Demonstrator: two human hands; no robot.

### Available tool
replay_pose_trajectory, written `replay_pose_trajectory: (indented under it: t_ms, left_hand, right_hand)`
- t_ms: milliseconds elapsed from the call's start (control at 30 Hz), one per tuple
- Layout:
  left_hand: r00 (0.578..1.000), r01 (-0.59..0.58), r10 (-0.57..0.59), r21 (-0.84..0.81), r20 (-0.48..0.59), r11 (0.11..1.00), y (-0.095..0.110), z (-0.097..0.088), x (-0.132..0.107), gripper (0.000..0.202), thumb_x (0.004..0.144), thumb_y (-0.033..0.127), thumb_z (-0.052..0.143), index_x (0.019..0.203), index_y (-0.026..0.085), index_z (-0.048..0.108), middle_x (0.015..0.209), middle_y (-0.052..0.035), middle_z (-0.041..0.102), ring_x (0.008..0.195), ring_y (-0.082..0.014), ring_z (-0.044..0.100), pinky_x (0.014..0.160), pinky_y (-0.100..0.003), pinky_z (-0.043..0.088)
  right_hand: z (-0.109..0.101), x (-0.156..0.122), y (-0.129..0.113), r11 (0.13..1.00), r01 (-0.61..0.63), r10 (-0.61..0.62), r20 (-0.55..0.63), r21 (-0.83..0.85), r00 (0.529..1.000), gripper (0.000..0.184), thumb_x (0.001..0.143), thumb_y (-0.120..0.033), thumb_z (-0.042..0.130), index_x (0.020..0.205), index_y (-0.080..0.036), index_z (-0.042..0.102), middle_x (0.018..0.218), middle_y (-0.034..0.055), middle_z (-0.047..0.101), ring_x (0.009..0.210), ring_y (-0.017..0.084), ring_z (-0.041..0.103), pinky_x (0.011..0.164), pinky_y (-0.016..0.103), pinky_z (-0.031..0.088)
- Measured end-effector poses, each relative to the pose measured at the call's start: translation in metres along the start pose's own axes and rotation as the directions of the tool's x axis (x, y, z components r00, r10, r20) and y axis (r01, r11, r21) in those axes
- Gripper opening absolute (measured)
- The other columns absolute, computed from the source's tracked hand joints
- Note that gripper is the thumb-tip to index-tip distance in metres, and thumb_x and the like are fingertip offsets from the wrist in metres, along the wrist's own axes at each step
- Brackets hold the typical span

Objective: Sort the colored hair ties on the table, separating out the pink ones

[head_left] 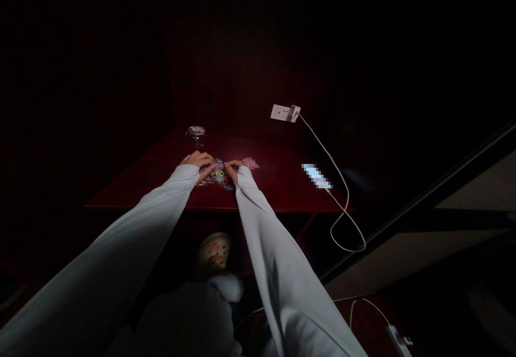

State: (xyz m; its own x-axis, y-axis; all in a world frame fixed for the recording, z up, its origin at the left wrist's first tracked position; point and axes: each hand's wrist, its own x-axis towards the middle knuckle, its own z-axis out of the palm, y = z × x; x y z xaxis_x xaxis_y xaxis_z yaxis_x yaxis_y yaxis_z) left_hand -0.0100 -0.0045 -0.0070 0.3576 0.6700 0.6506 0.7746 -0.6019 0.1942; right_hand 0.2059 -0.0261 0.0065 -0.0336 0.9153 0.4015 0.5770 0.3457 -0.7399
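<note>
A loose pile of small coloured rubber bands [220, 177] lies on the dark red table [161, 190], in yellow, green, blue and purple. My left hand [198, 160] rests at the pile's left side, its thumb and fingers bent together over the bands. At the right side my right hand [233, 169] pinches with thumb and forefinger close to the left fingertips. What either pinch holds is too small to make out. Just beyond my right hand sits a separate heap of pink bands [251, 163]. Behind my left hand stands a clear lidded jar [196, 135].
A lit phone [316, 176] lies at the table's right, its white cable [334, 163] running to a wall socket [280, 112] and looping past the table edge. Below are a clog-style shoe [215, 247] and, lower right, a power strip [398, 340]. The surroundings are very dark.
</note>
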Motion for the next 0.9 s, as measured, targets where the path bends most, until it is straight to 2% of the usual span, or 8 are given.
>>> replay_pose_trajectory:
  t_ms: [133, 267, 500, 633, 767, 900]
  left_hand:
    - [1.000, -0.015, 0.015, -0.004, 0.013, 1.000, -0.001, 0.001, 0.000, 0.034, 0.107, 0.045, 0.052, 0.101, 0.029, 0.081, 0.117, -0.0042, 0.080, 0.103, -0.0257, 0.062, 0.090, -0.039, 0.048]
    - [1.000, -0.002, 0.002, -0.001, 0.000, 1.000, -0.003, 0.004, 0.001, 0.035, 0.107, 0.047, 0.051, 0.098, 0.028, 0.080, 0.116, -0.0045, 0.080, 0.101, -0.0261, 0.062, 0.088, -0.040, 0.048]
    - [0.999, -0.021, 0.020, -0.026, -0.025, 0.999, -0.003, 0.004, 0.001, 0.037, 0.104, 0.048, 0.051, 0.095, 0.028, 0.082, 0.113, -0.0056, 0.081, 0.098, -0.0268, 0.062, 0.086, -0.041, 0.050]
    - [0.999, -0.019, 0.018, -0.024, -0.026, 1.000, 0.002, -0.001, 0.000, 0.038, 0.105, 0.048, 0.051, 0.093, 0.028, 0.081, 0.112, -0.0054, 0.081, 0.097, -0.0262, 0.063, 0.087, -0.041, 0.051]
    - [0.999, -0.047, 0.047, -0.042, 0.004, 0.998, 0.003, -0.005, -0.002, 0.038, 0.107, 0.047, 0.051, 0.099, 0.028, 0.083, 0.117, -0.0063, 0.080, 0.101, -0.0265, 0.064, 0.089, -0.041, 0.051]
    - [1.000, -0.030, 0.030, -0.036, 0.005, 0.999, -0.001, 0.000, 0.000, 0.039, 0.107, 0.049, 0.051, 0.098, 0.028, 0.083, 0.114, -0.0065, 0.080, 0.099, -0.0266, 0.063, 0.090, -0.041, 0.051]
  right_hand:
    - [0.001, -0.001, 0.002, 1.000, 0.024, -0.024, 0.022, 0.003, 0.999, 0.017, 0.098, -0.037, 0.075, 0.107, -0.027, 0.085, 0.095, 0.0018, 0.073, 0.118, 0.025, 0.059, 0.110, 0.036, 0.045]
    - [0.001, -0.001, 0.003, 0.999, 0.037, -0.037, 0.020, -0.005, 0.999, 0.021, 0.096, -0.033, 0.075, 0.115, -0.029, 0.085, 0.098, 0.0011, 0.073, 0.118, 0.024, 0.061, 0.110, 0.036, 0.046]
    - [0.000, 0.001, 0.003, 0.993, 0.105, -0.101, 0.075, -0.051, 0.992, 0.018, 0.097, -0.044, 0.079, 0.104, -0.030, 0.088, 0.100, 0.0018, 0.078, 0.115, 0.025, 0.062, 0.111, 0.039, 0.045]
    - [-0.001, -0.001, -0.001, 0.993, 0.104, -0.100, 0.081, -0.053, 0.992, 0.014, 0.094, -0.041, 0.083, 0.099, -0.028, 0.087, 0.097, 0.0017, 0.080, 0.113, 0.024, 0.065, 0.112, 0.039, 0.044]
    - [-0.003, -0.001, -0.003, 0.993, 0.095, -0.090, 0.086, -0.065, 0.992, 0.015, 0.092, -0.043, 0.085, 0.094, -0.029, 0.087, 0.098, 0.0026, 0.080, 0.115, 0.025, 0.065, 0.111, 0.039, 0.046]
    - [-0.003, -0.002, -0.004, 0.993, 0.091, -0.084, 0.086, -0.070, 0.993, 0.012, 0.092, -0.040, 0.085, 0.091, -0.029, 0.086, 0.098, 0.0017, 0.080, 0.111, 0.023, 0.066, 0.111, 0.038, 0.046]
